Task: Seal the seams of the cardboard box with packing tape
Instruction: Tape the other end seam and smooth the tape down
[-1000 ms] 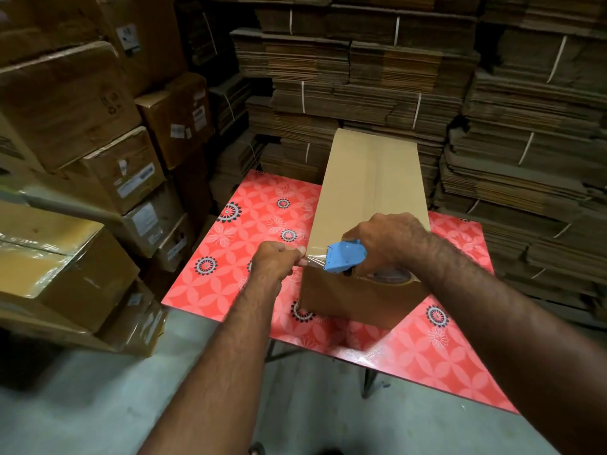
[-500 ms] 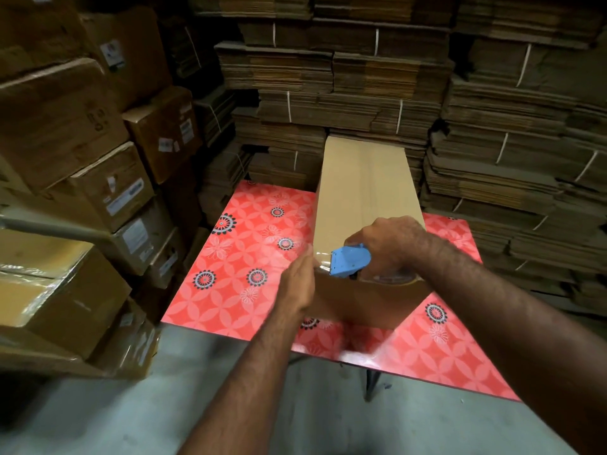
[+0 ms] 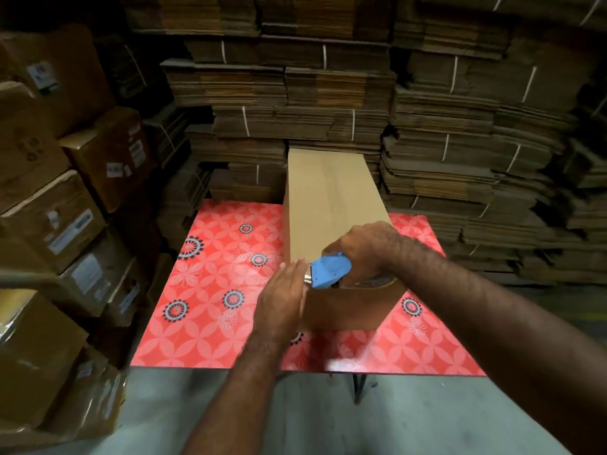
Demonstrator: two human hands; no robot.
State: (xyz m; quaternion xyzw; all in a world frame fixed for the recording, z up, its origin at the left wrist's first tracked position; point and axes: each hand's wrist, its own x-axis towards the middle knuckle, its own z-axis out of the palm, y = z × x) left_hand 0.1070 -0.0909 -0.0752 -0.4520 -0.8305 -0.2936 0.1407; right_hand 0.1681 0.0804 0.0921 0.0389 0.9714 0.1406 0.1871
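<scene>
Both hands busy: our left hand [image 3: 282, 300] flat, fingers together, pressing tape end onto near corner of cardboard box [image 3: 331, 205] on red table [image 3: 210, 290]; right hand [image 3: 368, 247] clenched around blue tape dispenser [image 3: 328, 270], ready to pull.

Single view only, head-worn wide-angle camera. Looks forward and steeply down from above the near edge of the red patterned tabletop [image 3: 210, 316]. Both forearms enter from the bottom edge and reach to frame centre, so the working zone is close. Grey floor [image 3: 315, 418] fills the bottom strip. Bundled flat cardboard stacks [image 3: 443, 133] close off the far side, bowed by lens distortion. No second view to share coverage.
</scene>
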